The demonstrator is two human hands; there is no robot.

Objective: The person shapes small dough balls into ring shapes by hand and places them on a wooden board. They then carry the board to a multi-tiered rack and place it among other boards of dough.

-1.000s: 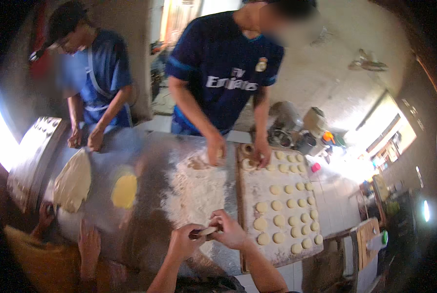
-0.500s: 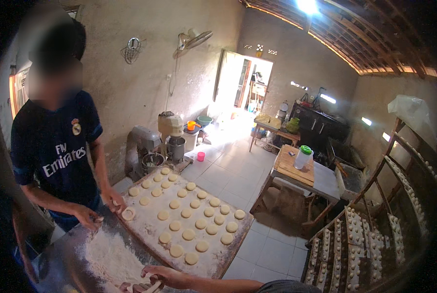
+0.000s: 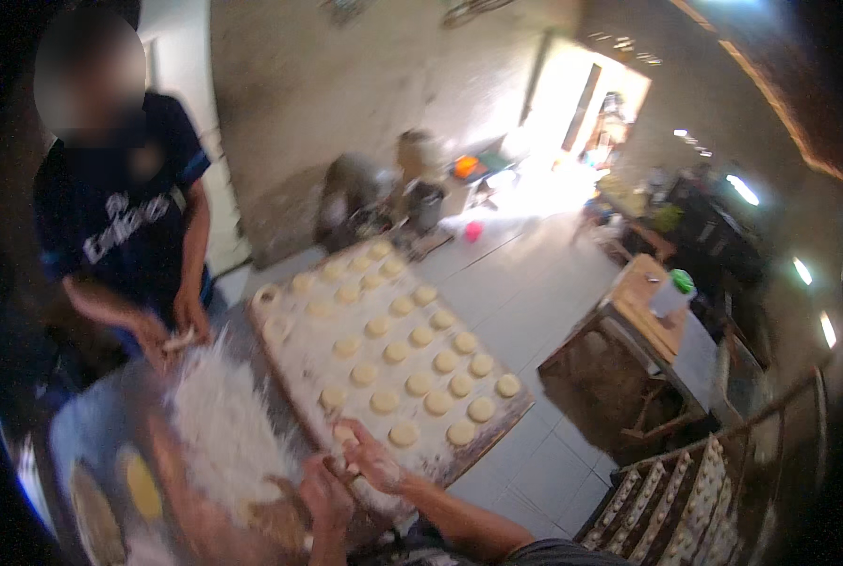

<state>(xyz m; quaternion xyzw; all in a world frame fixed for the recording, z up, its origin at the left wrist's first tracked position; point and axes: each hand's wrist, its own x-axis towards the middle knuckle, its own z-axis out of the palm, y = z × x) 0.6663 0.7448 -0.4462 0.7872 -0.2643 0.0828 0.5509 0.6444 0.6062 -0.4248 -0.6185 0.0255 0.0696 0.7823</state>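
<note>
My right hand (image 3: 376,460) is closed round a small pale dough piece (image 3: 344,435) above the near edge of a floured board (image 3: 299,377). Close against it, my left hand (image 3: 325,492) is closed too; what its fingers hold, if anything, is hidden. Several flat round dough pieces (image 3: 384,402) lie in loose rows on the board. Two ring-shaped dough pieces, one of them a pale ring (image 3: 268,295), lie at its far left corner. Left of my hands, a heap of flour (image 3: 228,415) spreads over the metal table (image 3: 91,415).
Across the table a co-worker's hands (image 3: 169,344) hold a pale dough piece. Another person's blurred arm (image 3: 190,481) reaches in from the left, near a yellow dough piece (image 3: 140,483). A rack (image 3: 667,500) of small dough balls stands right; a wooden-topped table (image 3: 643,302) stands beyond.
The view has swung left and down. My hands have come from the flour to the board's near edge. The co-worker's right-side hand has left the board's corner, where a ring now lies.
</note>
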